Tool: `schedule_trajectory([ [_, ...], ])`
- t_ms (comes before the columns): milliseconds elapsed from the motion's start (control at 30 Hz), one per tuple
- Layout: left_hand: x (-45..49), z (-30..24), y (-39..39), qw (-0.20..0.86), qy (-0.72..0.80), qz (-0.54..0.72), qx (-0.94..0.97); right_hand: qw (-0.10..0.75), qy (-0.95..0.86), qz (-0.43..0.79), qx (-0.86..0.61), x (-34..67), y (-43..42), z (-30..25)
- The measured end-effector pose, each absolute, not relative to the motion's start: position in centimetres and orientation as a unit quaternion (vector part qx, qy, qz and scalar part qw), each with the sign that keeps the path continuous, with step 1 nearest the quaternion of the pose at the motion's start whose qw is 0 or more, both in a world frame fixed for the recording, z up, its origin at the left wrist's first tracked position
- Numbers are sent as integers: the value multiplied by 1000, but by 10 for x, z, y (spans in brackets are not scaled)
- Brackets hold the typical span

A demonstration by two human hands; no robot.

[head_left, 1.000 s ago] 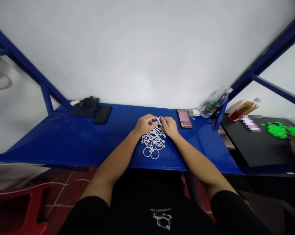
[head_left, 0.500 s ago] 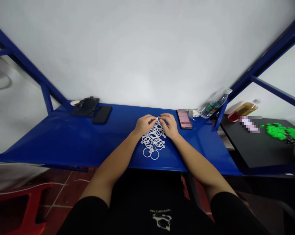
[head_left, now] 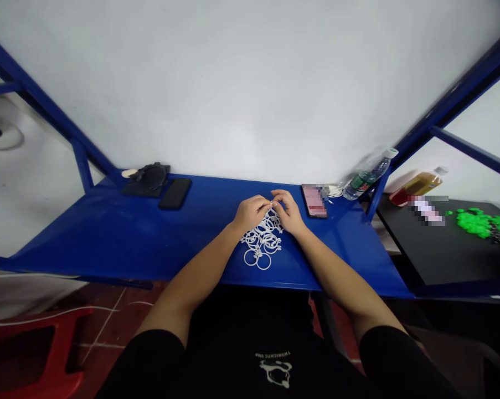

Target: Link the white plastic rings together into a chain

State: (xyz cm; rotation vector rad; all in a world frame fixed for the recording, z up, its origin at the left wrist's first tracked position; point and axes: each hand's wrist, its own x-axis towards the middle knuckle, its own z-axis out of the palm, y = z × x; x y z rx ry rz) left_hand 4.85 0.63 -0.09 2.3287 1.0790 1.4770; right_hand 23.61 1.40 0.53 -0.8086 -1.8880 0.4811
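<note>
A heap of white plastic rings with small clip-like ends lies on the blue table in front of my body. My left hand is at the far left side of the heap, thumb and fingers pinched. Facing it, my right hand is also closed, its fingers bent. Their fingertips meet just above the far end of the heap, on a small part of a white ring. The fingers cover most of that ring.
Left of my hands lie a dark phone and a black pouch. On the right are a lit phone, a white cable and a water bottle. Green pieces cover part of a black side table.
My fingertips have come closer together over the ring, which shows less between them. The whole view has shifted slightly; the heap looks much the same.
</note>
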Motion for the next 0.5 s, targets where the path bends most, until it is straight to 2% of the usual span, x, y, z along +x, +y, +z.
schedule_trajectory([
  [267,44,0,10,75,394,549,734,510,-775,89,-363,230,11,1],
  [500,42,-12,19,116,416,549,716,483,-778,89,-392,237,19,-4],
])
